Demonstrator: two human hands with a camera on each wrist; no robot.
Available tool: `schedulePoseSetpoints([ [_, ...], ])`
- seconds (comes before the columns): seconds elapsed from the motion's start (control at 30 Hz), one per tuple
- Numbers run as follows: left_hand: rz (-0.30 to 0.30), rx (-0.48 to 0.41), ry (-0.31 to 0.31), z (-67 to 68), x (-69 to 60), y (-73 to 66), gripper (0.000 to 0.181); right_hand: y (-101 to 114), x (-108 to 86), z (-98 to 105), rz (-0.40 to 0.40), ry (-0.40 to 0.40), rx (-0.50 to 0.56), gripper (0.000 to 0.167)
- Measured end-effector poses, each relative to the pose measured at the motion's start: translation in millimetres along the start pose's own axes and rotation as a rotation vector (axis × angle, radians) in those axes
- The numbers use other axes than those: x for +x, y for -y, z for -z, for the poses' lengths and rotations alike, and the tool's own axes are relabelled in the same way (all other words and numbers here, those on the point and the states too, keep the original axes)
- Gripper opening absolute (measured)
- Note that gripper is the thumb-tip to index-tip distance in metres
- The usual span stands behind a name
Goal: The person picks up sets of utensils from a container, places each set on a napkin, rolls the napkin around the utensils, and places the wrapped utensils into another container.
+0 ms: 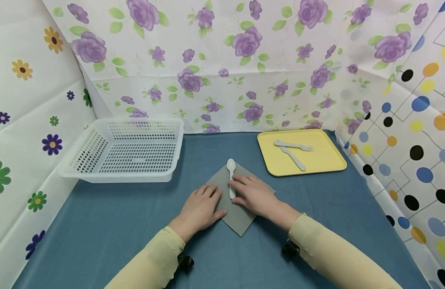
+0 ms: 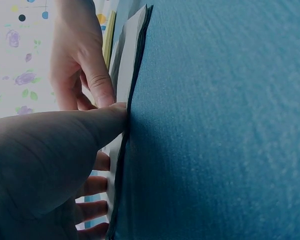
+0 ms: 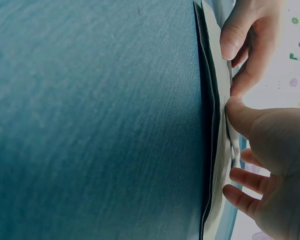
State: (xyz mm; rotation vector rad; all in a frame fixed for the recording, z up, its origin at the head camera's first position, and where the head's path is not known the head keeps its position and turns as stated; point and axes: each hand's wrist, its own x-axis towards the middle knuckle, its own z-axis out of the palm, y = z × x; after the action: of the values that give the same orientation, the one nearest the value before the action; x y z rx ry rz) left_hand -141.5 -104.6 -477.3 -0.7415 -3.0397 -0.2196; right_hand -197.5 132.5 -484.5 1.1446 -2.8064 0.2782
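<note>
A white plastic spoon (image 1: 231, 166) lies on a grey paper napkin (image 1: 241, 224), its bowl toward the far corner. The napkin is turned with one corner toward me. My left hand (image 1: 200, 209) rests on the napkin's left side, fingers spread and thumb near its front edge. My right hand (image 1: 256, 195) lies over the right side, with fingertips across the spoon's handle and the thumb by its lower end. In the left wrist view the left thumb (image 2: 112, 115) touches the napkin's edge. In the right wrist view the right thumb (image 3: 240, 115) touches it, the other fingers apart.
A white perforated plastic basket (image 1: 164, 176) stands at the back left. On the right, a yellow tray (image 1: 327, 160) bears a white plastic fork (image 1: 296, 145) and a white plastic knife (image 1: 293, 158), crossed. A blue cloth (image 1: 128, 224) covers the table; patterned sheets (image 1: 222, 60) hang around it.
</note>
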Motion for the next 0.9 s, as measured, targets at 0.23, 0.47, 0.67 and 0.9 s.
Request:
schedulePoseSetpoints([
  [0.23, -0.011, 0.011, -0.007, 1.5, 0.2, -0.1, 0.070, -2.0, -1.9, 2.9, -0.034, -0.017, 0.026, 0.062],
  [0.47, -0.013, 0.015, -0.010, 2.5, 0.1, -0.5, 0.069, -4.0, -2.7, 7.4, -0.027, -0.079, -0.030, 0.065],
  [0.67, -0.013, 0.019, -0.010, 2.3, 0.2, -0.6, 0.069, -8.8, -3.2, 9.6, -0.016, -0.110, -0.083, 0.066],
  [0.9, -0.004, 0.020, 0.000, 1.6, 1.0, -0.7, 0.068, -13.8, -6.5, 11.5, -0.027, -0.138, -0.115, 0.067],
])
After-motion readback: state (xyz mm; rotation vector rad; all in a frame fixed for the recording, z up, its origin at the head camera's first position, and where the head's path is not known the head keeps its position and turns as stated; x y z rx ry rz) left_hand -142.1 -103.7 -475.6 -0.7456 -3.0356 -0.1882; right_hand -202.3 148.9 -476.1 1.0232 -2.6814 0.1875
